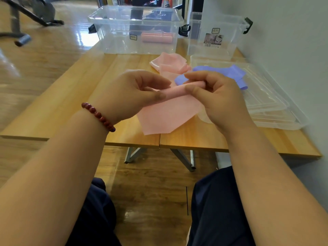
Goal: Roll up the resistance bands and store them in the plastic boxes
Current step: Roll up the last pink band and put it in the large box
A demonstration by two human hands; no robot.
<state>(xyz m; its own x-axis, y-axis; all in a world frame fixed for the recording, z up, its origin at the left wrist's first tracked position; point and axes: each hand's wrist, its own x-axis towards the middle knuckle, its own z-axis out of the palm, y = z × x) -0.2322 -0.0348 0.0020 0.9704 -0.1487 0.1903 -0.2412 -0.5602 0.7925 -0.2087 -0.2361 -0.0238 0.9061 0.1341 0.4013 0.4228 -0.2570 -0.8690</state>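
A pink resistance band (168,114) hangs over the wooden table (74,96), its upper end wound into a thin roll. My left hand (131,96) pinches the roll's left end and my right hand (218,96) grips its right end, both just above the tabletop. The band's loose tail lies flat toward the table's front edge. Behind my hands lie a crumpled pink band (170,64) and a purple band (229,73). A large clear plastic box (113,29) at the back holds one rolled pink band (157,38). A smaller clear box (214,48) stands to its right.
Two clear plastic lids (273,107) are stacked on the table's right side by the white wall. Exercise equipment (26,16) stands on the wooden floor at the far left. My knees in dark trousers are below the table's front edge.
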